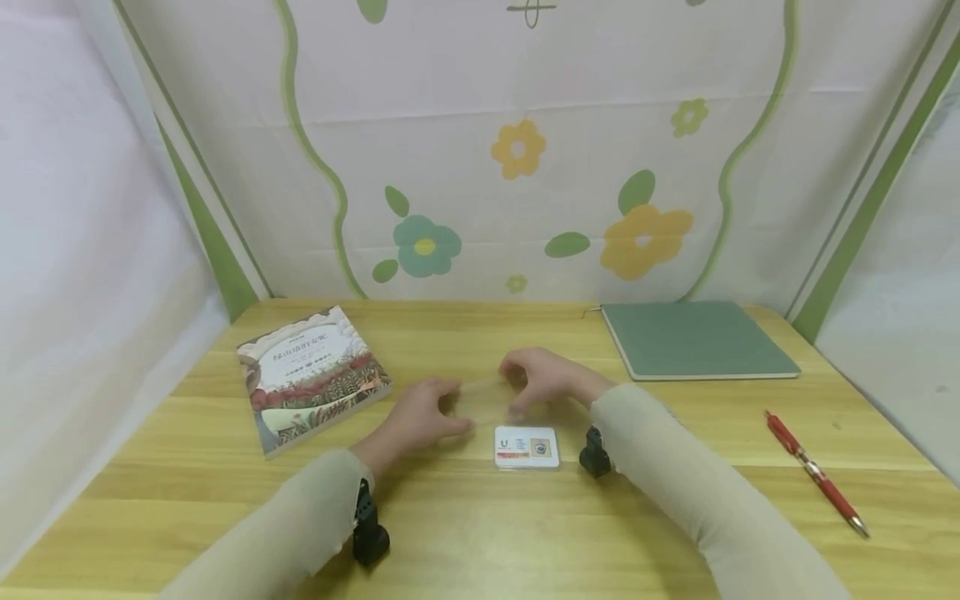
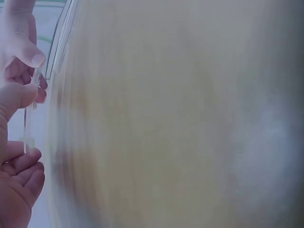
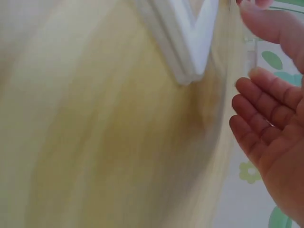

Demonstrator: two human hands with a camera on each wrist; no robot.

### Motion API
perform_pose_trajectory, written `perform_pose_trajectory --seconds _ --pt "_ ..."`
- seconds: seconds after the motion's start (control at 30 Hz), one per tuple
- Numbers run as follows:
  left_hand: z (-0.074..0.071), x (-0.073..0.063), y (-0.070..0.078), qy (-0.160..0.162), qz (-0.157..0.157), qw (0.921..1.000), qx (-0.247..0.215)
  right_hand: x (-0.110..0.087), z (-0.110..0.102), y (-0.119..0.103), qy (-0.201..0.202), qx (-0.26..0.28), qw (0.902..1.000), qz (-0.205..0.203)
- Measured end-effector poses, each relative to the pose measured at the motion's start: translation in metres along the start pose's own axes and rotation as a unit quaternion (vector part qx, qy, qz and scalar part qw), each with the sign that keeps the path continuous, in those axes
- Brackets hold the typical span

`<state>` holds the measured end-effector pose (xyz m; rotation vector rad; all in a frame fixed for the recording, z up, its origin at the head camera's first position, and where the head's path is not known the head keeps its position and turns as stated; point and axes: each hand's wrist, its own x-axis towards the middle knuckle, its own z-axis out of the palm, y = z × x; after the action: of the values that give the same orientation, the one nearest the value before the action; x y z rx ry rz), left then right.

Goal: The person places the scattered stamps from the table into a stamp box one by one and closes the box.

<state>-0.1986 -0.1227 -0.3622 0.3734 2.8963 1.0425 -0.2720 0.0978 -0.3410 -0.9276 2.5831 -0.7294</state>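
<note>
Over the middle of the table, both hands hold a small, flat, clear plastic plate [image 1: 483, 402] between them. My left hand [image 1: 422, 417] grips its left end, thumb at the near edge and fingers at the far edge. At the right end, my right hand [image 1: 542, 379] curls its thumb and forefinger about the plate; its other fingers [image 3: 259, 102] are loosely bent. Seen edge-on in the left wrist view, the plate is a thin clear strip. A white ID card [image 1: 527, 447] with a picture and red print lies flat just in front of the right hand.
On the wooden table [image 1: 480, 533], a book with a flowery cover [image 1: 313, 379] lies at the left. A green notebook [image 1: 697, 340] lies back right, with a red pen [image 1: 816, 473] nearer the right edge. A white flowered curtain [image 1: 450, 100] hangs behind.
</note>
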Motion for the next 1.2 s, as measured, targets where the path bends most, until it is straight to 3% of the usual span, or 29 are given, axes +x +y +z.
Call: perform_pose_trajectory --seconds 0.2,0.37,0.8,1.2 --pt "0.004 -0.001 0.004 0.002 -0.002 0.9985 -0.055 -0.015 0.000 0.006 0.030 0.037 0.9988 -0.011" --pt "0.005 -0.003 0.009 -0.007 0.006 0.9972 -0.074 -0.029 0.001 0.006 0.057 0.052 0.9969 -0.015" --pt "0.007 -0.013 0.018 -0.049 0.031 0.9899 -0.129 -0.063 0.011 -0.004 0.105 0.060 0.9924 0.018" --pt "0.013 -0.021 0.028 -0.089 0.068 0.9851 -0.131 -0.093 0.023 -0.008 0.135 0.062 0.9878 0.047"
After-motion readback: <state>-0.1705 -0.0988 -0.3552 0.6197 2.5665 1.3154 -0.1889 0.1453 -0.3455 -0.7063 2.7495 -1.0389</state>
